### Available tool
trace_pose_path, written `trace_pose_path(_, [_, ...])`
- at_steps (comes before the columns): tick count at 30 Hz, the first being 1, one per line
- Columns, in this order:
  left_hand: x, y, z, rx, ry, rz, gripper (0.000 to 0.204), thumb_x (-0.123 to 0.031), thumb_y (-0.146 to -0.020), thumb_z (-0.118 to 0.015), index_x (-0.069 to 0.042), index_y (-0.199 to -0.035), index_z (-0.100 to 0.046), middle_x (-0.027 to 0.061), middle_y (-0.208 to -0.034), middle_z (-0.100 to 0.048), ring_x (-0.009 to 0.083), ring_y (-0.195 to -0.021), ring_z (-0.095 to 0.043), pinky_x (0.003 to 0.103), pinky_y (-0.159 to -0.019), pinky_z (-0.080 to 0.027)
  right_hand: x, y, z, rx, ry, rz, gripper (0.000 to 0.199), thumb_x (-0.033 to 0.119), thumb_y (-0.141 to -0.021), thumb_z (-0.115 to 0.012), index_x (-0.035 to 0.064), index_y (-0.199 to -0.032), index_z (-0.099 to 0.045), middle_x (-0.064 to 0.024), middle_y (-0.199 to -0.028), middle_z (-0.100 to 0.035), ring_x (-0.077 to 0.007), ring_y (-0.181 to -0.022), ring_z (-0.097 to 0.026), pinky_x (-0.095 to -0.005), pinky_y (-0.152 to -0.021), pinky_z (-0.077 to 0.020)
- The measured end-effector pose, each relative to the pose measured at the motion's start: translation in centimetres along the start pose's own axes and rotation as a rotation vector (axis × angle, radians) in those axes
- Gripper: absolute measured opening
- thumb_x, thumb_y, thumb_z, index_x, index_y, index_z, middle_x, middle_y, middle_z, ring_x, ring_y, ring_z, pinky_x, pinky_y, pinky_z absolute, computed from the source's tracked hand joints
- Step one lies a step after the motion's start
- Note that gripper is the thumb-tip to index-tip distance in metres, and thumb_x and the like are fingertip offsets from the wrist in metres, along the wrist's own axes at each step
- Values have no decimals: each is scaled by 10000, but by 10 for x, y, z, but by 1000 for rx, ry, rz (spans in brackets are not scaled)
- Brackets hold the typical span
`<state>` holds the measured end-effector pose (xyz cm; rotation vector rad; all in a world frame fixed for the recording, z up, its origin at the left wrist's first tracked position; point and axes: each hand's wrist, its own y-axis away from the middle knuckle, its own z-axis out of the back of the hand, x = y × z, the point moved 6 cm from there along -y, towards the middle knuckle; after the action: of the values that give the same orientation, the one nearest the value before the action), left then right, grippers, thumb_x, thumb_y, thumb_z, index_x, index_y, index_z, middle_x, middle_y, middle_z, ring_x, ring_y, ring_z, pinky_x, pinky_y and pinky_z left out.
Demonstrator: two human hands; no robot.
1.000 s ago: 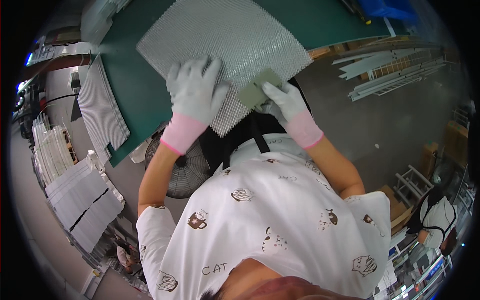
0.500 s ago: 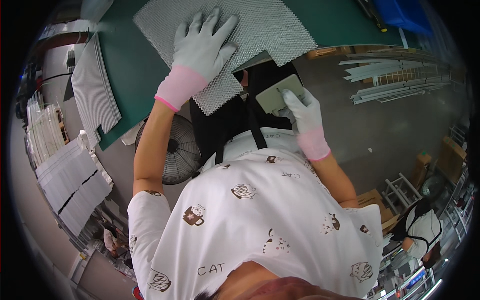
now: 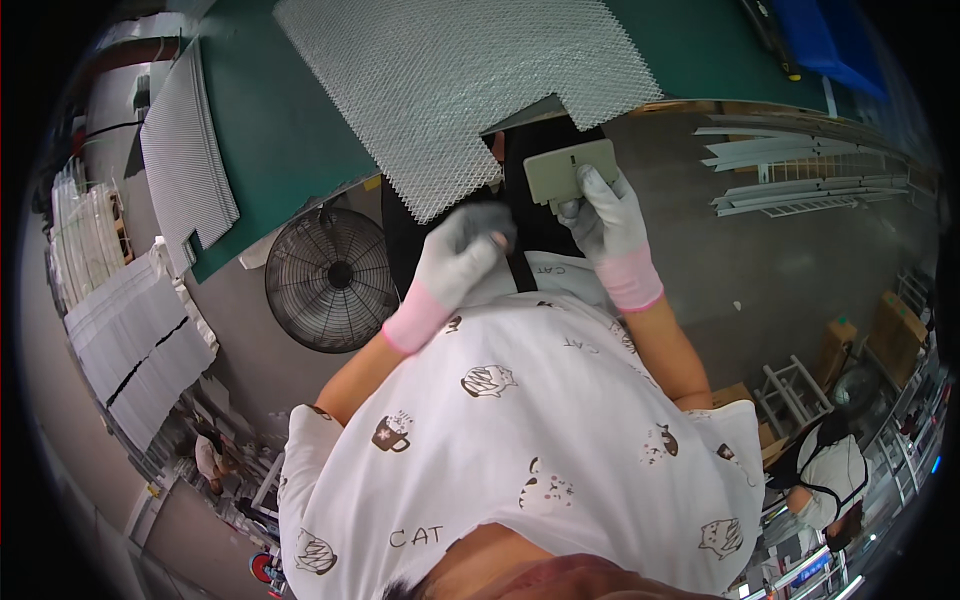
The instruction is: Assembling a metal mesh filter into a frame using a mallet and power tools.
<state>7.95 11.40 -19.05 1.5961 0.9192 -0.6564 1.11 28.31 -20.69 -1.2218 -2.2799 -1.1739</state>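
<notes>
In my right hand (image 3: pixel 606 215) is a flat, pale olive rectangular plate (image 3: pixel 568 172) with a small dark mark and a stepped lower edge. The thumb presses on its face and the fingers sit behind it. My left hand (image 3: pixel 462 258) is in front of my waist with its fingers curled, partly blurred; its palm is hidden. Both hands wear white gloves with grey fingers and pink cuffs. Just beyond the left hand, a silver metal mesh sheet (image 3: pixel 450 85) with a notched corner lies on a green table (image 3: pixel 270 130), overhanging its near edge.
More notched mesh sheets (image 3: pixel 190 150) lie at the table's left. A black fan (image 3: pixel 335 280) stands below the table edge. A blue bin (image 3: pixel 825 45) and a dark tool (image 3: pixel 770 40) lie at far right, above long metal strips (image 3: pixel 800 150). Another person (image 3: pixel 828 470) is at lower right.
My left hand has come off the mesh sheet and drawn back towards my waist, its spread fingers now curled. The right hand has tilted the olive plate more level and raised it slightly.
</notes>
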Motion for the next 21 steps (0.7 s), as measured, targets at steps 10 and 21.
trace_pose_path(10, [24, -41, -6, -206, 616, -242, 245, -250, -939, -630, -23, -1028, -607, 113, -1080, -618, 255, -1060, -587, 465, -972, -454, -4, 2, -1, -47, 71, -3, 315, 259, -907, -670, 40, -1091, -539, -19, -867, -622, -78, -662, -570, -239, -610, -469])
trace_pose_path(21, [18, -34, -6, -401, 588, -156, 187, -144, -901, -673, -14, -1030, -630, 47, -997, -630, 157, -894, -632, 299, -835, -539, 1, -5, -6, -25, 274, 52, 351, 278, -899, -667, 7, -1086, -546, -31, -832, -615, -79, -647, -564, -223, -591, -465])
